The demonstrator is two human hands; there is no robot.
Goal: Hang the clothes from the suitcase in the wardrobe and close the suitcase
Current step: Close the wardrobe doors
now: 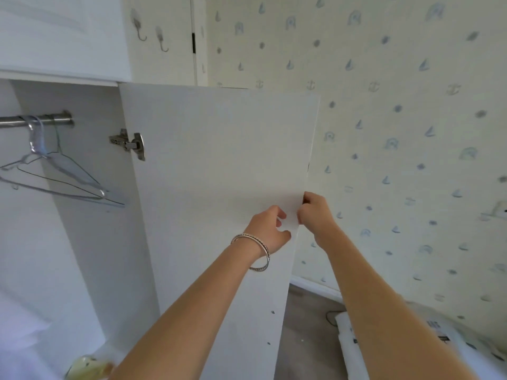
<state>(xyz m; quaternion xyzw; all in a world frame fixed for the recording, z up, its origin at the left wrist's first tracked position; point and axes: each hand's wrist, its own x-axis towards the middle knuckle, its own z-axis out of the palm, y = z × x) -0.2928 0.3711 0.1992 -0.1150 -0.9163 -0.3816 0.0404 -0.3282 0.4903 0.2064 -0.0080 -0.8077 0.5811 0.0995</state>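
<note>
Head view: no clearly legible writing.

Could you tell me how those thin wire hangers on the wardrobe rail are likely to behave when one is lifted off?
The thin grey wire hangers look light and probably bend easily. Several hang bunched at one spot on the silver metal rail, their frames overlapping, so lifting one may drag or tangle others. Hooked loosely, they would likely swing if nudged.

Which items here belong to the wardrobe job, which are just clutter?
Job:
white wardrobe door, right hand gripping its edge, left hand beside it
metal hanging rail
empty wire hangers

Lying about:
two wall hooks
white packaging on floor
</note>
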